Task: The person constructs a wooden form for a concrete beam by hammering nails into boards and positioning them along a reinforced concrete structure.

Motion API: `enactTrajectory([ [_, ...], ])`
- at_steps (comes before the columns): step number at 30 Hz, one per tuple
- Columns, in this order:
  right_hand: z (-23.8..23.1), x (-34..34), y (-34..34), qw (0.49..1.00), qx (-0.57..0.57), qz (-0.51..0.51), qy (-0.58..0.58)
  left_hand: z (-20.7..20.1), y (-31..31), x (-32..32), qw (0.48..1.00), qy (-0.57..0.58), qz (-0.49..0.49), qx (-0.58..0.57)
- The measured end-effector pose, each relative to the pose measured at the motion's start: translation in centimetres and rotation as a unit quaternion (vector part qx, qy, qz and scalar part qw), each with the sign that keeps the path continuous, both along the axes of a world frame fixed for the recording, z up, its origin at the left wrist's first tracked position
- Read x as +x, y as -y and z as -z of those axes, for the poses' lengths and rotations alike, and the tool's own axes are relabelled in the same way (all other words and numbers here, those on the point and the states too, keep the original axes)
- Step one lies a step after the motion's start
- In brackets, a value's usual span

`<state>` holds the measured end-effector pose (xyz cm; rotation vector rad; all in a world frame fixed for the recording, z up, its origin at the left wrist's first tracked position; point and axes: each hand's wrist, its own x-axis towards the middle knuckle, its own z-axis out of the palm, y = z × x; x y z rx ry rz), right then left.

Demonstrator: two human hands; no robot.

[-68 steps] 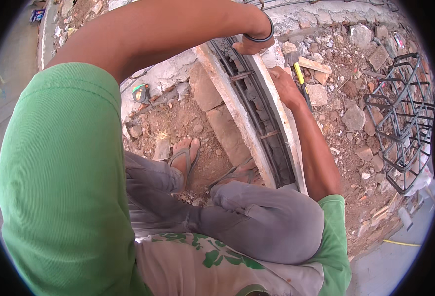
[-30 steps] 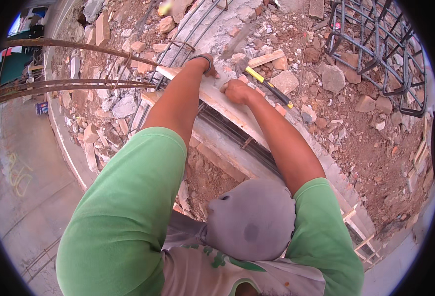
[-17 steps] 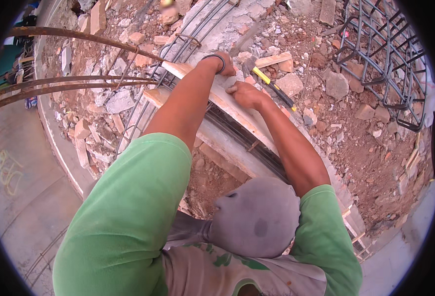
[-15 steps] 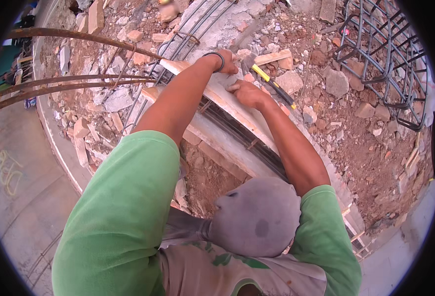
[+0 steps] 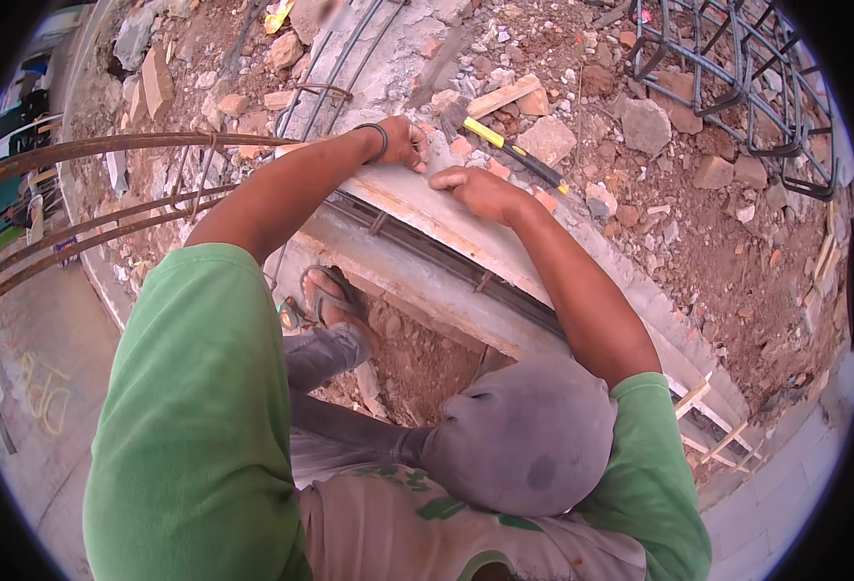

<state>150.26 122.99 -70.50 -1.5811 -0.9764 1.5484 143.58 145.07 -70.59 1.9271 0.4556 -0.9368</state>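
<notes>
Fingers of the left hand [image 5: 403,142] (a dark band [image 5: 382,143] rings that wrist) curl at the pale board's [image 5: 446,215] far edge; whether they pinch anything I cannot tell. The right hand's [image 5: 485,192] fingers bunch together just beside. The board slants beneath both, along dark steel bars [image 5: 432,253]. Beyond lies a yellow-and-black hammer [image 5: 509,152].

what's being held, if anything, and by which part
Cannot be told: left hand and right hand are at the far edge of the board, but no clear grip shows.
</notes>
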Motion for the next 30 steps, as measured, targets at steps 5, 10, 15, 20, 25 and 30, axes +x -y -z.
enactTrajectory([
  [5,1.9,0.7,0.6,0.999,0.007,0.017,-0.044,0.1,0.5,-0.1,0.999,0.004,-0.019,-0.049],
  [10,0.6,3.8,1.1,0.971,-0.092,0.119,-0.187,-0.7,0.6,-0.1,0.999,0.013,0.03,-0.021],
  [15,1.8,5.1,3.2,0.901,-0.028,0.117,0.417,-0.1,1.3,-0.2,0.999,0.01,0.027,-0.031],
  [20,2.0,5.9,2.4,0.908,-0.038,0.081,0.41,0.2,2.1,0.0,0.996,0.068,0.058,0.021],
  [25,2.3,6.8,1.7,0.924,-0.067,0.053,0.372,0.1,1.3,-0.4,0.982,0.149,0.09,0.067],
  [30,4.2,6.9,2.6,0.893,-0.096,-0.019,0.44,-0.4,1.1,-0.1,0.983,0.061,0.115,0.131],
])
